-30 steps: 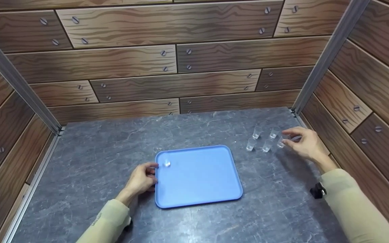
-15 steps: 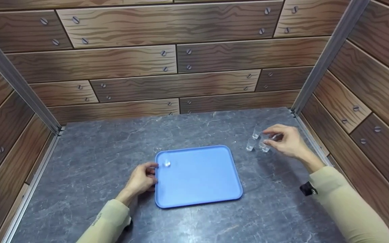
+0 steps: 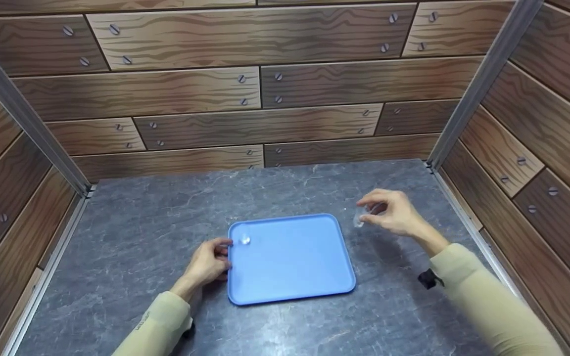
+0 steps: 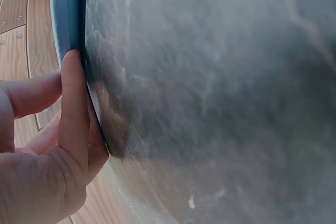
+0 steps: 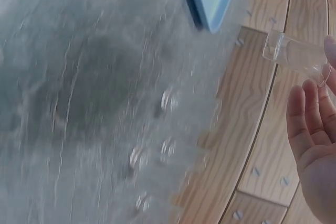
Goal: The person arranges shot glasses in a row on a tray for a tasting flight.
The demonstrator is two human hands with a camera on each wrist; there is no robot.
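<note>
In the head view, my left hand holds the left rim of a blue tray. The left wrist view has its fingers bent against the tray's edge. One small clear shot glass stands in the tray's far left corner. Right of the tray, my right hand is raised above the table, pinching another clear shot glass near one end between thumb and fingertips. Several more shot glasses stand on the table below; in the head view that hand hides them.
The grey marbled table is bounded by wood-patterned walls at the back and both sides. Metal corner posts rise at the back. A dark wrist camera hangs under the right sleeve.
My right hand has lifted a shot glass from the group and carried it left, toward the tray. The left hand and the tray have stayed put.
</note>
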